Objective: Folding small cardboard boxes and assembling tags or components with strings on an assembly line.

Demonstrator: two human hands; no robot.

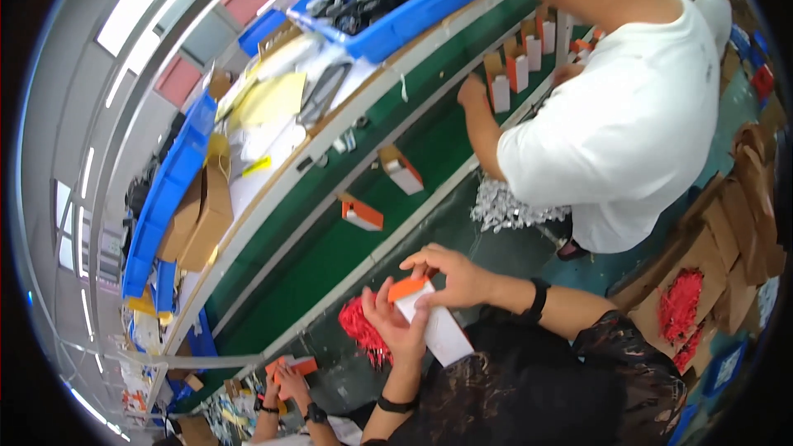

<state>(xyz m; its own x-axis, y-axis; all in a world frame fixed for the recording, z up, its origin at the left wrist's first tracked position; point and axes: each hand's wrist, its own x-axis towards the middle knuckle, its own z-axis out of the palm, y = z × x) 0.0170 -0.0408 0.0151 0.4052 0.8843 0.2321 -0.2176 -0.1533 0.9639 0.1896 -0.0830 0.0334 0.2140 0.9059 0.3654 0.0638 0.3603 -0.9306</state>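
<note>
Both my hands are on a slim white box (442, 332) with an orange end, tilted in front of my body. My left hand (395, 326) supports it from the left, thumb on its face and fingers bent up beside the orange end. My right hand (453, 277) grips its upper right side, thumb on the white face and fingers curled over the orange end. Just behind my left hand lies a bundle of shiny red strips (357, 326), partly covered by it. Two similar boxes, an orange-edged one (362, 214) and a white one (404, 175), rest on the green belt.
The green conveyor belt (285, 306) runs diagonally past me. Beyond it, a bench carries blue bins (388, 29) and cardboard. A person in a white shirt (615, 107) works at upper right beside several boxes. Another person's hands (289, 384) hold an orange box at lower left. Silvery strips (512, 205) lie heaped nearby.
</note>
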